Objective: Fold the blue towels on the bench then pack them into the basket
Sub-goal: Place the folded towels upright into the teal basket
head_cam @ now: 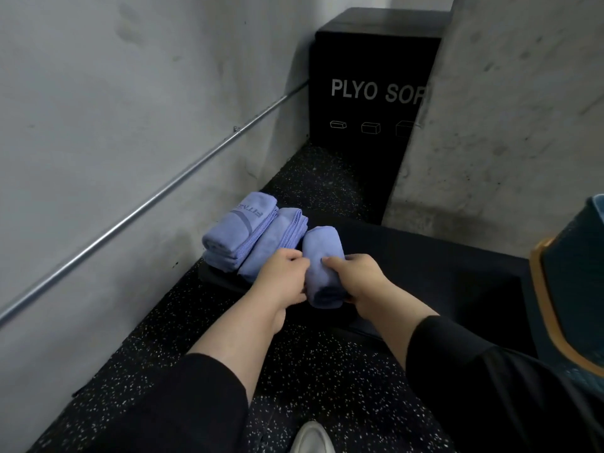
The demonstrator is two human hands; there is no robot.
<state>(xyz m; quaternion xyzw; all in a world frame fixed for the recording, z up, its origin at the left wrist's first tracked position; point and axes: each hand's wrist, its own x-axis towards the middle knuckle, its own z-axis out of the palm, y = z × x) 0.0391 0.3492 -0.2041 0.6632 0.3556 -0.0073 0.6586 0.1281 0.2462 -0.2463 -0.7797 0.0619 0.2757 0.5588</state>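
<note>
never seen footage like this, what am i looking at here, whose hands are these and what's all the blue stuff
There is no machine here. One camera is worn on a person's head and looks forward and down, so the two arms reaching in from below are that person's own.

The left hand and right hand together grip a blue towel that is folded into a thick bundle. It sits on a dark bench. To its left lie more folded blue towels: a single one beside it, then a small stack with printed letters on top.

Behind stands a black box marked PLYO SOF. The blue and orange thing at the right edge may be the basket, but too little shows to be sure.
</note>
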